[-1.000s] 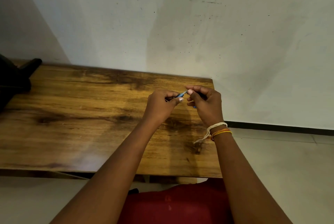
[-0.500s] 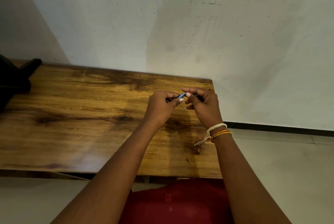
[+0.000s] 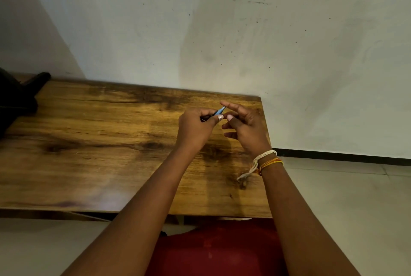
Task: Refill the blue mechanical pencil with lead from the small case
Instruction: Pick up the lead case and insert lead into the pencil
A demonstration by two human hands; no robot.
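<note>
You hold the blue mechanical pencil (image 3: 219,111) above the right end of the wooden table (image 3: 106,142), your left hand (image 3: 195,127) curled round its barrel with the thumb pressed along it. Your right hand (image 3: 244,129) sits just beside the pencil's raised blue end, fingers loosely spread, index finger over the tip; whether it pinches a lead I cannot tell (anything that thin is too small to see). The lead case is not visible. Judging from this, you are mid-refill: feeding lead in and closing the pencil seem left.

Two hands (image 3: 222,126), one pencil (image 3: 219,111), one table (image 3: 100,142)
</note>
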